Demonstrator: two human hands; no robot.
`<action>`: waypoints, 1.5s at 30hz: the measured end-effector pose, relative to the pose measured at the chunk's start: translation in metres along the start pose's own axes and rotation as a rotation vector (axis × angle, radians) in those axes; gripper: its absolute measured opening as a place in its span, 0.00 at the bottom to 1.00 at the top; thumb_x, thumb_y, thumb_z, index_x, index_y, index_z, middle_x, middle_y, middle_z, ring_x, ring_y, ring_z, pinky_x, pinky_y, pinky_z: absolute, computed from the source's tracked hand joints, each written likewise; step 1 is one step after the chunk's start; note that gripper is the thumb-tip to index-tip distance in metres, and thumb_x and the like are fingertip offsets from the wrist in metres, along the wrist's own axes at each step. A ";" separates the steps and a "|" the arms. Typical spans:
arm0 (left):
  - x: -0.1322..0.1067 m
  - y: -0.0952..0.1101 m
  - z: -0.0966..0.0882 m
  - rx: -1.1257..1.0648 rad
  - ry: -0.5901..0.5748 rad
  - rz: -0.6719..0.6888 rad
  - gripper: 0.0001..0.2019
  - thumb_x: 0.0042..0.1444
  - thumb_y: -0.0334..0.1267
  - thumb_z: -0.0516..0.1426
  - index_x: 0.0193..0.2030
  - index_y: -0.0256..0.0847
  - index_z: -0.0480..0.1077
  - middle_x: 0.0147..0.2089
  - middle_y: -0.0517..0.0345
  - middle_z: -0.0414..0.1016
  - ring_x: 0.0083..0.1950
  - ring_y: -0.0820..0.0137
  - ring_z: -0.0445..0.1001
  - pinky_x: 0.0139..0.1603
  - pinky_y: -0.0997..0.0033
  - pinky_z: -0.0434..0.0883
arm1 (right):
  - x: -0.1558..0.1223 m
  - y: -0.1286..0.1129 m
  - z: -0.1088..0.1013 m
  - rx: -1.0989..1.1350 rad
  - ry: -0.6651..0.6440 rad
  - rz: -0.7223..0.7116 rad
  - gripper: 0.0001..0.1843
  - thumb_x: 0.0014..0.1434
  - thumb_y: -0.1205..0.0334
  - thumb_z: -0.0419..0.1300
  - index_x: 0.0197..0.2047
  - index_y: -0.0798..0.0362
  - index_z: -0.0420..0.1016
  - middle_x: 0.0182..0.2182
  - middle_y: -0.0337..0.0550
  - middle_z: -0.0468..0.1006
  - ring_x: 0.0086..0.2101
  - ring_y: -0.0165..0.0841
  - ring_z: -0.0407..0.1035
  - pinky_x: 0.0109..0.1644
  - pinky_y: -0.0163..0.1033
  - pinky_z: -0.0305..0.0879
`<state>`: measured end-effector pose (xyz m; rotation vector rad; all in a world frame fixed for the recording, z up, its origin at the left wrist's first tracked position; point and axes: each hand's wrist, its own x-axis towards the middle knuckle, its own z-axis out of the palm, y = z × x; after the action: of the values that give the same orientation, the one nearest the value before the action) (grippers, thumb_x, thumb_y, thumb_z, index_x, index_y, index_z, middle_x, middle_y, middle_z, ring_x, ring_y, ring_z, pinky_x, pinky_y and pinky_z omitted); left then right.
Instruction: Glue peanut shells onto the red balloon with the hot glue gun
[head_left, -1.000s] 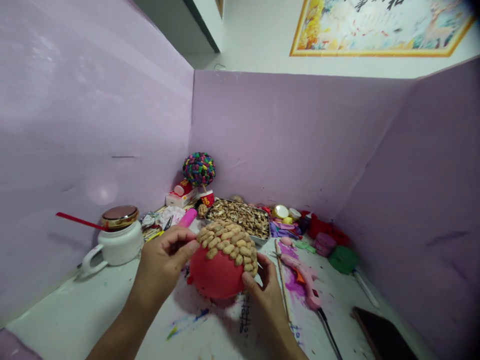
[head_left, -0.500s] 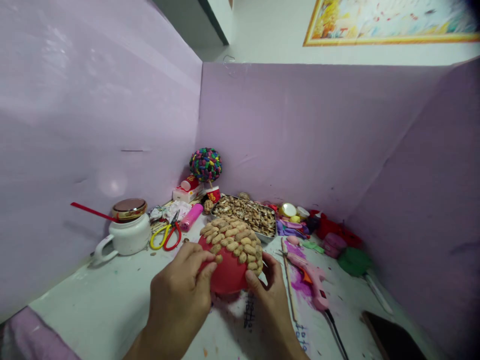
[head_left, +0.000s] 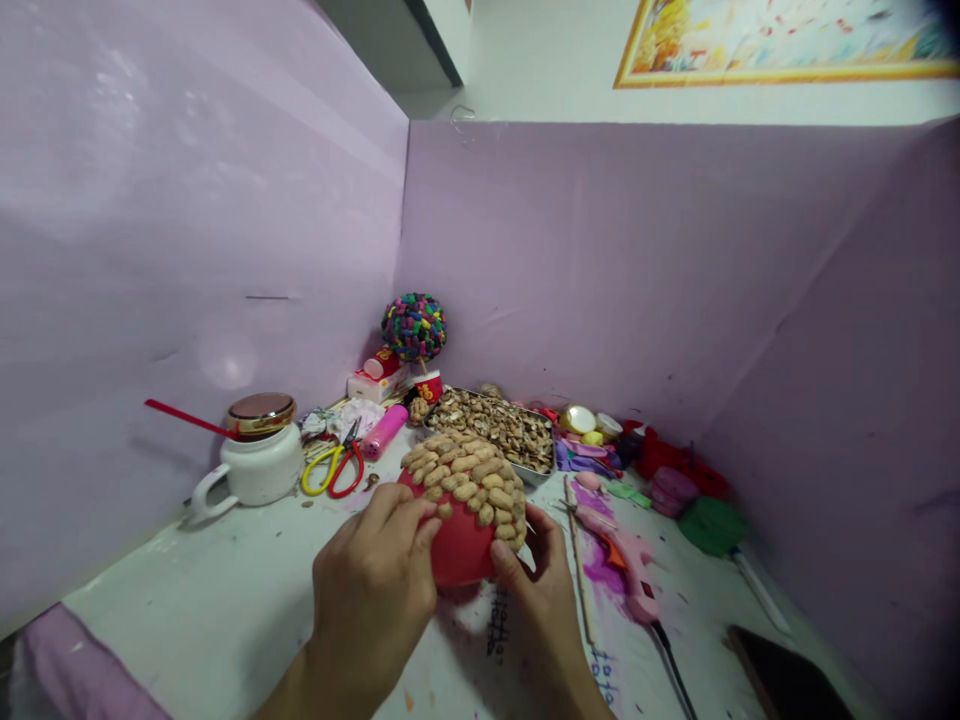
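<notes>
A red balloon [head_left: 459, 548] rests on the white table, its top half covered with glued-on peanut shells [head_left: 469, 480]. My left hand [head_left: 373, 590] cups the balloon's left side, fingers curled against the lowest shells. My right hand [head_left: 536, 590] grips the right side, thumb on the red surface and fingers behind it. Both hands hold the balloon between them.
A metal tray of peanut shells [head_left: 499, 425] stands just behind the balloon. A pink glue gun [head_left: 626, 570] and a thin stick [head_left: 577, 560] lie at right, scissors [head_left: 336, 465] and a white lidded mug [head_left: 251, 465] at left, a dark phone [head_left: 784, 680] front right. Purple boards wall the table.
My left hand has slid from the upper left shells down over the balloon's near left side. The view has shifted left, uncovering the scissors.
</notes>
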<state>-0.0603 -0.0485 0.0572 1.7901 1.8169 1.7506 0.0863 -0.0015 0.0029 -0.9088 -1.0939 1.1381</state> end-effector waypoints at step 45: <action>0.003 0.002 0.004 0.548 -0.008 0.249 0.08 0.55 0.33 0.51 0.32 0.44 0.71 0.36 0.59 0.74 0.31 0.70 0.72 0.30 0.70 0.65 | -0.003 -0.002 0.003 0.037 0.040 -0.011 0.29 0.43 0.53 0.65 0.48 0.49 0.61 0.48 0.48 0.69 0.45 0.41 0.67 0.44 0.45 0.67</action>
<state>-0.0570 -0.0445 0.0592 2.2904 2.3251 1.3839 0.0837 -0.0050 0.0045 -0.8919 -1.0404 1.1232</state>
